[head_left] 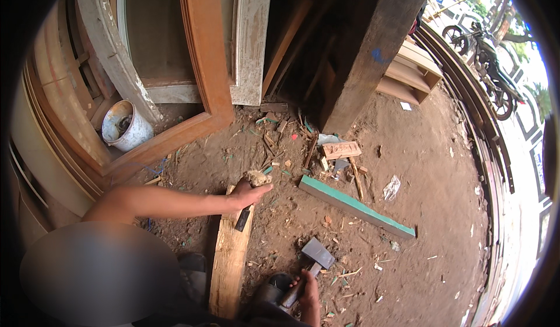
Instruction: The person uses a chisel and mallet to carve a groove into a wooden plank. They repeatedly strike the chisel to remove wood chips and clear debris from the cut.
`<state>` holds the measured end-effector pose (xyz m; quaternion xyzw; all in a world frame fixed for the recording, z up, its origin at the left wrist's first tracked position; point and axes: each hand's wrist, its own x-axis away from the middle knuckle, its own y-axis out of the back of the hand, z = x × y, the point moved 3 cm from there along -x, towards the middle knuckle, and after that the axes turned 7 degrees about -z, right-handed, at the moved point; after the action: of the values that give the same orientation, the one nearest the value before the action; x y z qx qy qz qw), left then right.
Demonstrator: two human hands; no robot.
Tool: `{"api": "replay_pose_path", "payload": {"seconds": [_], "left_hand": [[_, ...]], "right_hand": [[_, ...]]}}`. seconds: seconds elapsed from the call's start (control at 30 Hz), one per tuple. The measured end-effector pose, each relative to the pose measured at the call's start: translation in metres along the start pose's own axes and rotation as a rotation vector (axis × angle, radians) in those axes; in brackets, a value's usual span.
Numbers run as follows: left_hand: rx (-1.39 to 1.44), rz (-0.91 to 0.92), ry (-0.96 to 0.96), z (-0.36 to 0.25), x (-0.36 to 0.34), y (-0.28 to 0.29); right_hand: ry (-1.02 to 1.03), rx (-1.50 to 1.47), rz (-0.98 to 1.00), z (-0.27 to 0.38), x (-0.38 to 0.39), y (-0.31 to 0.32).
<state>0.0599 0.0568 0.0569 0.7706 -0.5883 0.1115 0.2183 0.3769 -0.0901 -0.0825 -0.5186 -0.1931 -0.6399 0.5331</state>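
Near and right, your right hand (310, 296) wraps around the hammer (318, 252); a skewed swing could catch your left hand (247, 195), farther off, whose fingers close around the chisel (243, 218) just below its frayed top. The plank (228, 269), left of the hammer and running from near to far beneath the chisel's dark blade, looks long, pale and rough, its far end partly hidden behind that hand.

The plank (227, 269) is showing pale yellow, the beam (354, 206) green over grey; the hammerhead (317, 252) is looking grey, the chisel blade (242, 220) black, and the bucket (135, 133) is showing blotchy white.
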Motion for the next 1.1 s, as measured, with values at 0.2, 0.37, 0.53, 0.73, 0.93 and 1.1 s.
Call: {"api": "replay_pose_path", "payload": {"seconds": [0.2, 0.37, 0.53, 0.73, 0.93, 1.1], "left_hand": [[0.113, 0.142, -0.203, -0.049, 0.003, 0.017], [0.266, 0.04, -0.153, -0.013, 0.027, 0.029], [0.381, -0.269, 0.183, 0.045, 0.034, 0.018], [0.452, -0.26, -0.188, 0.001, 0.002, 0.044], [0.265, -0.438, 0.025, 0.027, 0.014, 0.036], [0.53, -0.361, -0.091, 0.014, 0.005, 0.061]], "right_hand": [[0.015, 0.038, -0.048, 0.001, 0.002, -0.002], [0.011, 0.033, -0.045, 0.001, 0.004, -0.006], [0.022, 0.035, -0.086, 0.003, 0.007, -0.005], [0.049, 0.048, -0.094, 0.003, 0.009, -0.008], [0.065, 0.06, -0.105, 0.001, 0.006, -0.007], [0.085, 0.064, -0.138, 0.0, 0.006, -0.006]]}}
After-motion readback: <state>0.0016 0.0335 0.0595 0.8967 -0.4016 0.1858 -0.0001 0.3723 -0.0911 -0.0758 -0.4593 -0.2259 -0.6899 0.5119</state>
